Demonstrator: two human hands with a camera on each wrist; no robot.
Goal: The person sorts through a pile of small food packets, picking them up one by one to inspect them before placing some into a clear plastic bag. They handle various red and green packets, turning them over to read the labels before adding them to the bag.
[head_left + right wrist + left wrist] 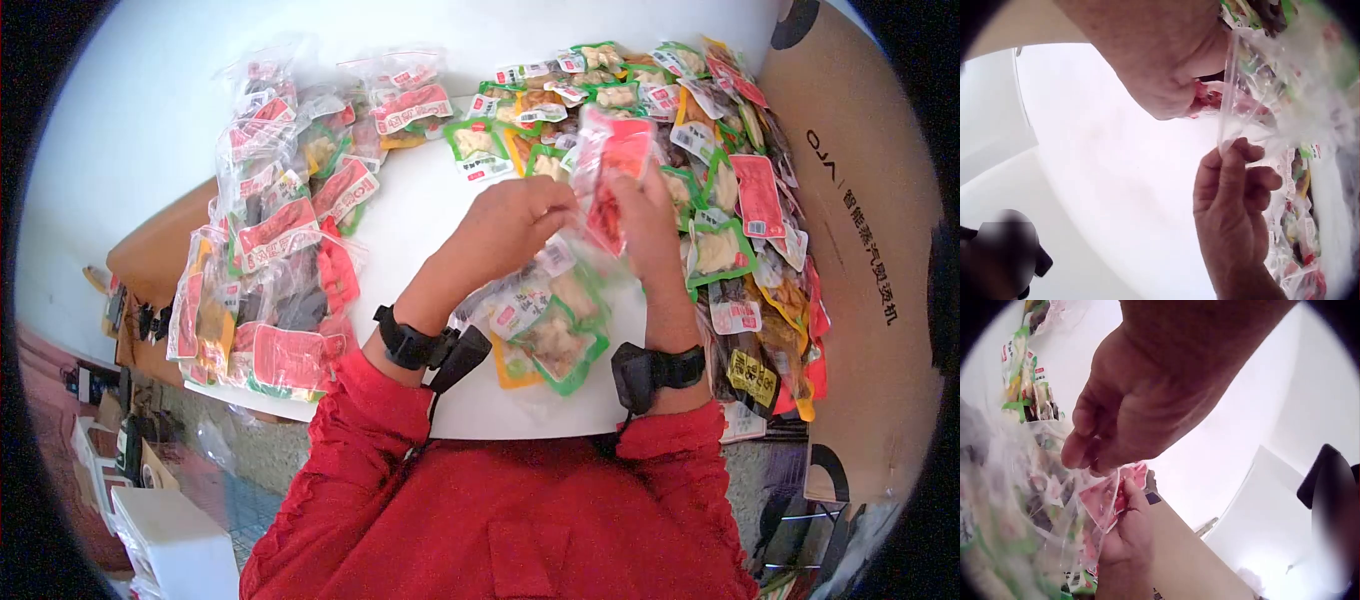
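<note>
My left hand (pixel 515 222) pinches the rim of a clear plastic bag (pixel 1230 103) between thumb and fingertips. Close by on the right, my right hand (pixel 650 225) grips a red-and-clear snack packet (pixel 628 138), thumb lying across its front. In the left wrist view the red packet (pixel 1100 501) overlaps the clear film at the bag's mouth. Down the bag hang several green-edged packets (pixel 562 340) of pale food and one with a yellow edge, blurred, over the white table (pixel 420 215) below my forearms.
Filled clear bags (pixel 285 235) of mixed packets are heaped along the table's left side. Loose packets (pixel 715 250) pile up at the back and right, green, red and yellow edged. A tall cardboard box (pixel 850 260) stands against the right side.
</note>
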